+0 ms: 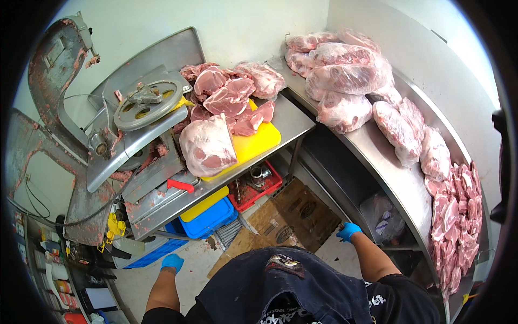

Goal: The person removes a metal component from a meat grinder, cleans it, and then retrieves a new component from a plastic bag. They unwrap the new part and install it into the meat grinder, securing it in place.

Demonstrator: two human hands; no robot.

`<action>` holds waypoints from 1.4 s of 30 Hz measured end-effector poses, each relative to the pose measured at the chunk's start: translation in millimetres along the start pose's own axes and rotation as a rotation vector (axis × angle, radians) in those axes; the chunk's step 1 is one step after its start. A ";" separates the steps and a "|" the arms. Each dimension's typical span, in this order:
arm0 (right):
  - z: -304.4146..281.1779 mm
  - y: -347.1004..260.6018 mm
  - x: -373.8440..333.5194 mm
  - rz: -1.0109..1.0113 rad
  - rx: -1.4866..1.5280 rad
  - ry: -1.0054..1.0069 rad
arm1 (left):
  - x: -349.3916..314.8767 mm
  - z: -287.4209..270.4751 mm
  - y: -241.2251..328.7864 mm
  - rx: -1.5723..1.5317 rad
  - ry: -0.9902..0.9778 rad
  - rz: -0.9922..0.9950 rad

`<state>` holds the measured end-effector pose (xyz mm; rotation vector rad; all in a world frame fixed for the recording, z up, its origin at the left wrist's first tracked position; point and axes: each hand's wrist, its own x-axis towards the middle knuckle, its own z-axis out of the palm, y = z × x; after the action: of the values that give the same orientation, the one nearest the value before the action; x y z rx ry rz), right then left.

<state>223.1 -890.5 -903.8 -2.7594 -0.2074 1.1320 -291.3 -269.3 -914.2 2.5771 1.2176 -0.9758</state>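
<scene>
My left hand [172, 262], in a blue glove, hangs low over the floor beside a blue crate [148, 258]; its fingers are hard to make out. On the other side, my right hand [349, 232], also gloved in blue, is closed around a small dark thing [341, 227] that I cannot make out. Both arms hang away from the work surfaces. In front of me, a steel table [297, 125] bears a yellow cutting board [259, 141] with a large pale meat joint [208, 144] and raw cut pieces [231, 97]. A red-handled tool [179, 186] lies near the table's front edge.
An opened meat bandsaw [70, 102], smeared with scraps, stands left, its wheel [148, 105] lying on top. Bagged meat [345, 75] and sliced meat [456, 221] lie along the right steel counter [386, 156]. Below are a red tray [259, 189], blue tub [210, 217] and cardboard [302, 210].
</scene>
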 end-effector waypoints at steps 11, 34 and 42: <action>-51.2 57.3 67.0 0.044 -0.018 -0.224 | -54.0 22.1 71.4 -0.187 -0.034 0.005; -47.4 -184.5 81.2 -0.247 0.012 -0.061 | -79.2 32.5 -29.7 -0.323 -0.037 -0.239; -42.1 -270.3 68.6 -0.607 -0.361 -0.068 | -78.9 48.8 -45.9 -0.450 -0.052 -0.329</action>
<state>282.2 -616.9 -869.3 -2.6187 -1.2650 1.0868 -385.9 -307.8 -897.9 2.0368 1.6590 -0.7046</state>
